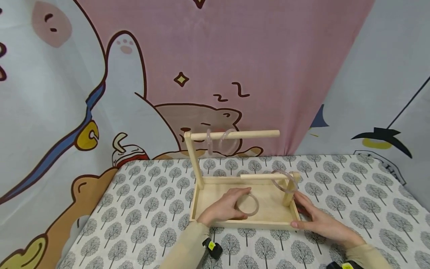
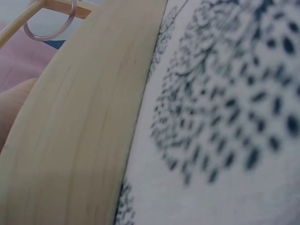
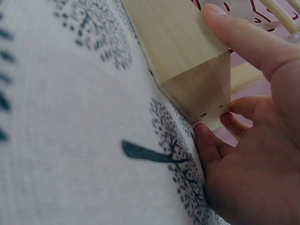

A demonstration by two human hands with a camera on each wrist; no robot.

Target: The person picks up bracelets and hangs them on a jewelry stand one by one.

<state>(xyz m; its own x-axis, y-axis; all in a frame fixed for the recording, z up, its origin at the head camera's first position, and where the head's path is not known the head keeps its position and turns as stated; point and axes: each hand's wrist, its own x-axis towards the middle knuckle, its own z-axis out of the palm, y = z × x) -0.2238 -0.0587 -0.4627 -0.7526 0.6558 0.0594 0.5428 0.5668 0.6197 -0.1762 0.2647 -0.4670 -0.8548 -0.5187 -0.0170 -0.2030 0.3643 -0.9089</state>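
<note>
A wooden display stand [image 1: 245, 225] has a shallow tray base, a tall bar [image 1: 248, 134] on the left post and a lower bar [image 1: 256, 176] on the right post. My left hand [image 1: 224, 206] reaches over the tray and holds a translucent bangle [image 1: 258, 205] between thumb and fingers. At the tray's right end my right hand [image 1: 322, 222] grips the corner, thumb on the front edge and fingers against the end wall [image 3: 199, 89]. Two pale bangles hang on the tall bar, one of them a narrow bangle [image 1: 209, 142]. Another bangle [image 1: 297, 186] hangs on the lower bar near its post.
A white cloth [image 1: 147, 224] printed with grey trees covers the table under the stand. Behind it hangs a cartoon curtain [image 1: 268, 74] in pink and white. Both wrists wear black straps, such as the left strap [image 1: 215, 251].
</note>
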